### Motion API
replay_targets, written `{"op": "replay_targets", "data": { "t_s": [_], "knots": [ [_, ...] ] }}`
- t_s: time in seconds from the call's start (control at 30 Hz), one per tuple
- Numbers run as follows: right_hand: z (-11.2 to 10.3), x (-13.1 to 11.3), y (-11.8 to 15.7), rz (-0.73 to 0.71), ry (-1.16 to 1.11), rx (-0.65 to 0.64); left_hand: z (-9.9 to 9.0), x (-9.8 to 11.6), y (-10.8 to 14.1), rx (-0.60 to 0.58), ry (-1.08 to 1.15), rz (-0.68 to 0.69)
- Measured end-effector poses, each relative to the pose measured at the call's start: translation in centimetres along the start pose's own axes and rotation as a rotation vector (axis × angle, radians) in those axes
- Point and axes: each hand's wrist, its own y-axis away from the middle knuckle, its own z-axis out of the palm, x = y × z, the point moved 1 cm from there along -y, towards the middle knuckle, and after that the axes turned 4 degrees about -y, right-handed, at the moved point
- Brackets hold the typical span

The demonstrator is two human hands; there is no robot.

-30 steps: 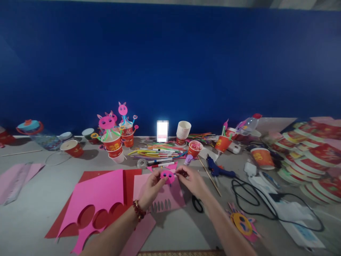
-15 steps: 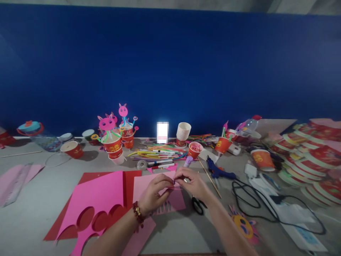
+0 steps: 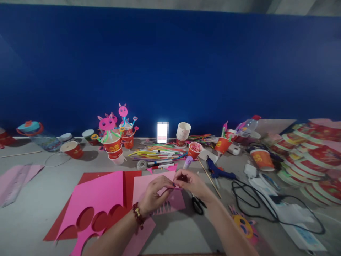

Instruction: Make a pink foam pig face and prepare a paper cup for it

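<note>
My left hand [image 3: 157,195], with a beaded bracelet [image 3: 138,214] at its wrist, is closed with its fingertips against those of my right hand [image 3: 188,183]. The right hand is closed in a pinch. A tiny dark bit and a thin pink edge show between the fingertips, too small to name. Under both hands lies a light pink sheet [image 3: 141,183] with a row of narrow cut-outs near its lower edge. Black-handled scissors [image 3: 197,206] rest on the table just below the right wrist. A purple-capped glue stick [image 3: 188,162] stands beyond the right hand.
Bright pink card [image 3: 106,188] with round holes overlaps red card [image 3: 58,222] at left. Pipe cleaners [image 3: 157,153] and markers [image 3: 162,165] lie behind the hands. At right are a blue glue gun [image 3: 220,170], a black cable [image 3: 255,204] and stacked paper cups [image 3: 317,156].
My right fingertips have moved slightly down and left against the left ones. The small dark bit between them is more covered. Other things stay in place.
</note>
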Motion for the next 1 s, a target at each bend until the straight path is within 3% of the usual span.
{"op": "replay_targets", "data": {
  "t_s": [0.13,0.43,1.0],
  "knots": [
    [0.0,-0.3,0.0,-0.045,-0.016,0.032,0.1,-0.1,0.3,-0.006,0.025,-0.056],
    [0.0,0.5,0.5,-0.068,-0.15,0.164,0.7,-0.9,1.0,0.006,0.104,-0.364],
    [0.5,0.7,0.8,-0.026,-0.086,0.223,1.3,-1.9,1.4,0.017,0.159,-0.437]
  ]
}}
